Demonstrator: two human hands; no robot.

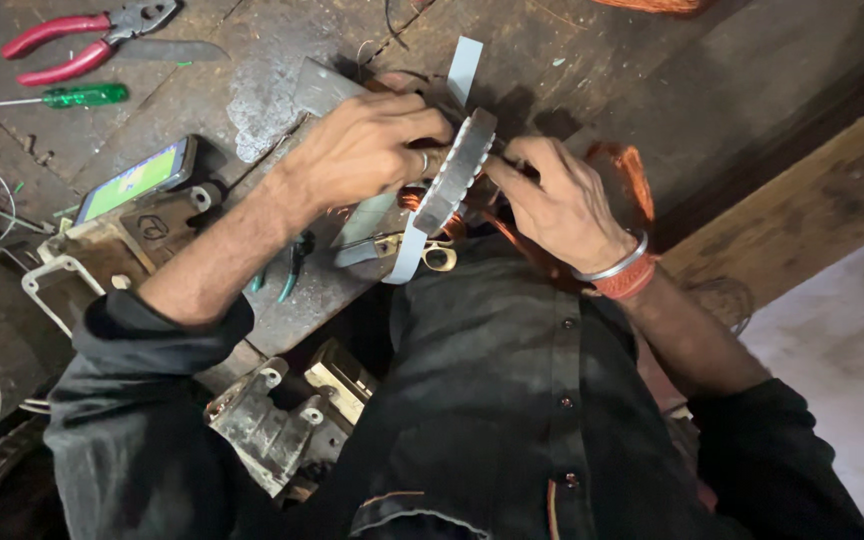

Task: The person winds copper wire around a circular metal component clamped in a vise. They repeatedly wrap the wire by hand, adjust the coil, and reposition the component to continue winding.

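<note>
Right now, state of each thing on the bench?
Left hand: closed on the ring's left side.
Right hand: closed on its right side.
Toothed metal ring: held on edge between both hands, copper wire around it.
Red-handled pliers: lying flat, untouched.
Green screwdriver: lying flat.
Phone: screen lit.
Scissors: lying under the ring; open or shut unclear.

open worktop at upper right of the frame; upper left is blocked by red pliers (82,42), green screwdriver (72,97) and phone (137,178).
</note>
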